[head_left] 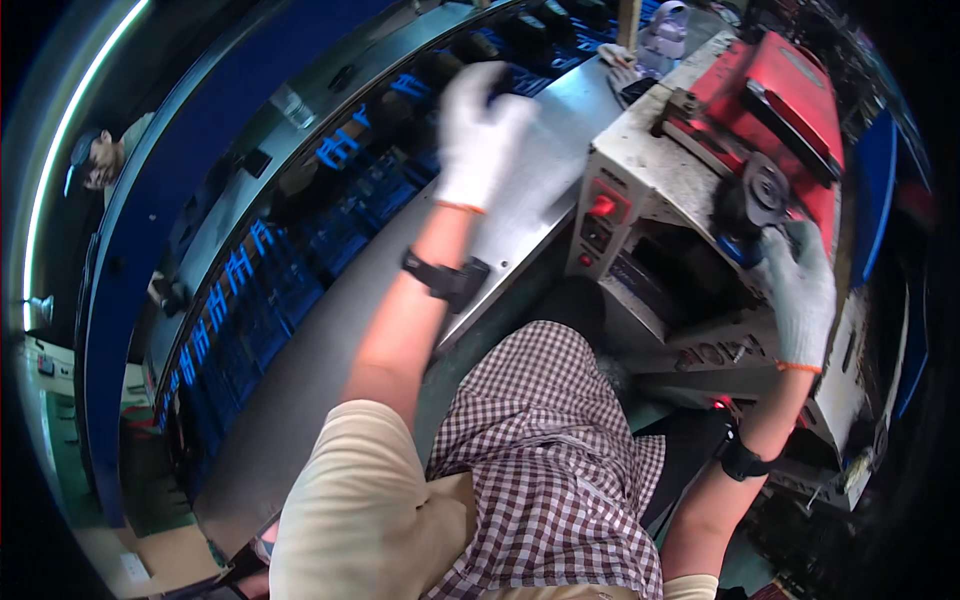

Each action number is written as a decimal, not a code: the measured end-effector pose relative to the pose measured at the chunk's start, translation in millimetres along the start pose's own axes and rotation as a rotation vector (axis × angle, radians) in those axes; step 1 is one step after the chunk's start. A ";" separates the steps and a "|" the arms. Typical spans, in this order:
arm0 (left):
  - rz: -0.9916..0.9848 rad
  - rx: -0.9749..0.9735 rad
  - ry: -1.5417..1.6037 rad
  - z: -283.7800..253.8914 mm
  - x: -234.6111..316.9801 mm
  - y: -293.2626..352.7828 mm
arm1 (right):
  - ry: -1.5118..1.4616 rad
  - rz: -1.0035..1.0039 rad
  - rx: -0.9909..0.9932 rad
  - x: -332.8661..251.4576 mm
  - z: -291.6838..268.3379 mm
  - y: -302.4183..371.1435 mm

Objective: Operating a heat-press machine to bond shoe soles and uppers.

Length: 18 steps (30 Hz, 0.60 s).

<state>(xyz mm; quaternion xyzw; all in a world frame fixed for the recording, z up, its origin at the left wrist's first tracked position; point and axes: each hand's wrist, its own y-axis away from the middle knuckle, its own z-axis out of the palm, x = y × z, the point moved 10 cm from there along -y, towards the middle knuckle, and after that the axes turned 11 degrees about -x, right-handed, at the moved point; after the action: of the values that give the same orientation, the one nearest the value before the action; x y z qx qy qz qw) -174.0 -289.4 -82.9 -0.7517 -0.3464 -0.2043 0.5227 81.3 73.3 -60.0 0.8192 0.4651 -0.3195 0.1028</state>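
My left hand, in a white knit glove, is raised over the edge of a long metal shelf. It is smeared by motion; thumb and fingers look bent around a dark patch, and I cannot tell whether that is a held thing or the background. On the right, my right hand, gloved the same way, has its fingers closed at the lower edge of a dark rounded piece. That piece sits at the front of a machine with a red cover and a worn, light-coloured housing.
A blue-slotted rack with dark items runs along the metal shelf. The housing carries a lit red switch. A light purple item lies at the back. Another person stands beyond a blue beam at left.
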 end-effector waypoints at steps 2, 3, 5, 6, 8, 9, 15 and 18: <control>-0.344 0.321 0.116 -99.3 -105.9 20.0 | -0.058 0.028 0.006 16.6 1.1 -3.0; -0.513 0.591 -0.069 -184.1 -182.2 51.5 | -0.111 -0.014 -0.039 7.1 3.2 -4.2; -1.034 0.728 -0.137 -239.9 -235.5 101.4 | -0.052 0.004 -0.037 16.0 5.7 -7.4; -1.174 0.857 -0.026 -261.1 -253.7 122.8 | -0.054 -0.016 -0.022 23.4 2.0 -8.4; -1.365 0.939 0.181 -263.1 -280.9 136.6 | -0.006 -0.039 0.021 20.1 -5.5 -2.2; -1.456 1.050 0.204 -263.1 -279.2 152.0 | 0.014 -0.078 0.047 18.9 -2.3 -2.3; -0.641 -0.302 -0.658 -269.9 -352.8 68.8 | -0.119 0.083 -0.025 18.8 7.9 0.9; -0.668 -0.217 -0.699 -303.9 -363.8 96.4 | -0.098 -0.017 -0.060 -3.6 7.3 0.6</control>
<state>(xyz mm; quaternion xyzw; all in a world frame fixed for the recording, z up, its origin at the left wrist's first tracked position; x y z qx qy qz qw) -332.7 -703.6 -276.0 -0.6732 -0.6997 -0.1312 0.2000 77.3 67.1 -63.5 0.7951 0.4757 -0.3462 0.1474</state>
